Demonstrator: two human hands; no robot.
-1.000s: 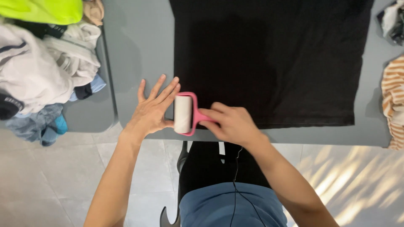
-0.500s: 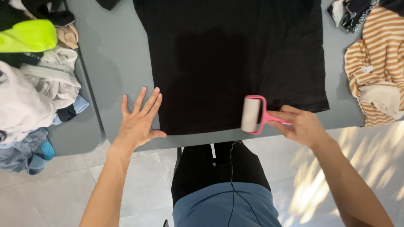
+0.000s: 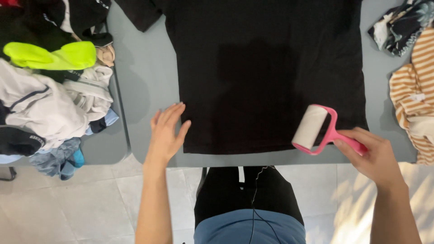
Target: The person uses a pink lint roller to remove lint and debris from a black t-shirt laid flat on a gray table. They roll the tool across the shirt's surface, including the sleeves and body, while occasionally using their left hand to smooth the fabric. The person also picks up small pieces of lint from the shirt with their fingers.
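Observation:
A black T-shirt point(image 3: 266, 68) lies spread flat on a grey table point(image 3: 144, 86). My left hand point(image 3: 166, 134) rests flat and open on the table at the shirt's lower left corner, fingertips touching its hem. My right hand point(image 3: 370, 153) grips the pink handle of a lint roller point(image 3: 316, 129). The roller's white drum lies on the shirt near its lower right corner.
A heap of mixed clothes point(image 3: 49, 90), with a neon yellow piece on top, covers a second grey surface on the left. An orange-and-white striped garment point(image 3: 413, 95) and a dark patterned cloth point(image 3: 400, 25) lie at the table's right end. Pale floor tiles point(image 3: 77, 208) show below.
My right hand has carried the lint roller from the shirt's lower left, beside my left hand, across to its lower right corner. My left hand has stayed at the lower left corner.

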